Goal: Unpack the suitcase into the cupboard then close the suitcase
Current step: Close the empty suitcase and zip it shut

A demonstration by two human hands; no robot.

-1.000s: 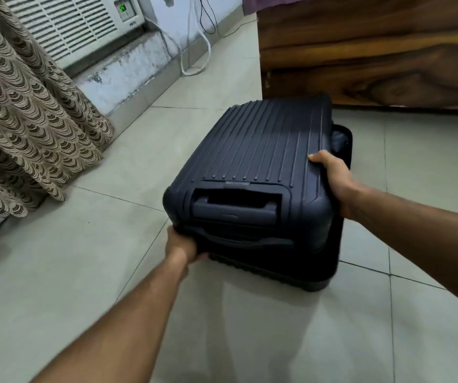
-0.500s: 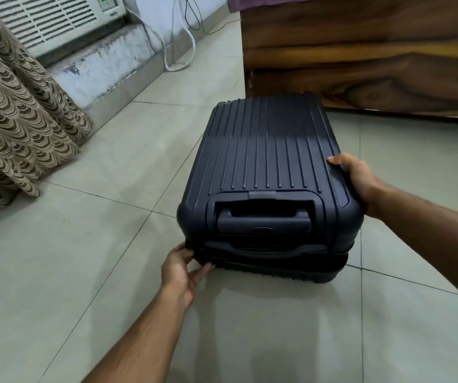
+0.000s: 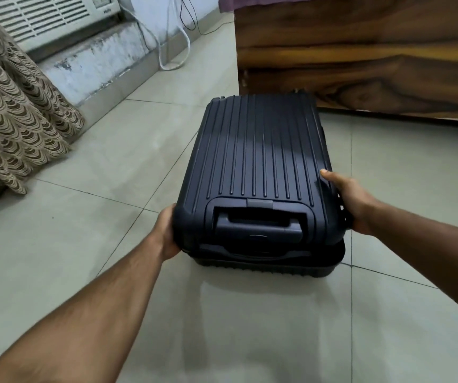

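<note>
one dark navy ribbed hard-shell suitcase (image 3: 258,172) lies flat on the pale tiled floor (image 3: 111,167), its lid down and contents hidden. the left hand (image 3: 168,233) clasps its near left corner; the right hand (image 3: 352,200) grips its right edge. beyond the suitcase stands one dark wooden furniture panel (image 3: 360,51); left of it hangs one patterned beige curtain (image 3: 15,114).

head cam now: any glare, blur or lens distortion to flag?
Head view: a soft pale sheen runs across the suitcase lid; the glossy floor tiles mirror the case faintly below it. Wide-angle warp bows the wooden furniture edge and stretches the forearms. Left hand and right hand edges are slightly soft; curtain pattern stays legible.
</note>
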